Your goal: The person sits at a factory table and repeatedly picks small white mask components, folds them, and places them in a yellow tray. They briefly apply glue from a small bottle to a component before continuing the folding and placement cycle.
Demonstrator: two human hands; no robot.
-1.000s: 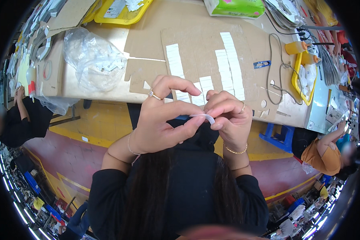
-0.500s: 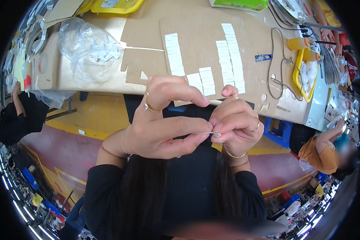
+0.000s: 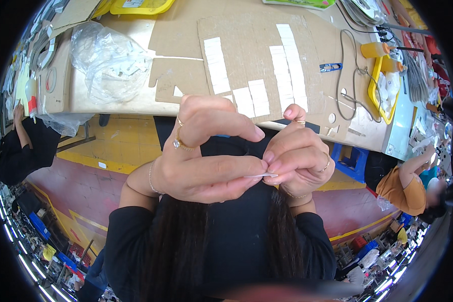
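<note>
Pinching a thin white piece (image 3: 259, 175) between them, the left hand (image 3: 199, 156) and the right hand (image 3: 304, 158) meet in front of the person's chest, near the front edge of the table (image 3: 80, 103). The piece is seen almost from its edge, so its full shape I cannot tell. On the left hand, the thumb and the finger just above it are pressed together on the piece, while one upper finger, bent and apart from them, touches nothing. On the right hand, the thumb is under the right end of the piece and fingertips press from above; one finger with a ring stands up, separated from the others.

Beyond the hands, a cardboard sheet (image 3: 246, 55) lies on the table. On it, white rectangular pieces are arranged in columns: one long column (image 3: 216, 65) at left, two long columns (image 3: 289, 70) side by side at right, and shorter columns (image 3: 251, 100) between, near the hands.

To the left of this sheet lies a clear plastic bag (image 3: 105, 73) with white pieces inside. To the right there are a small blue tool (image 3: 331, 67), a looped grey cable (image 3: 343, 60), two yellow bottles (image 3: 375, 50) and a yellow tray (image 3: 389, 116). Farther right, a co-worker in an orange top (image 3: 409, 189) sits at the table.
</note>
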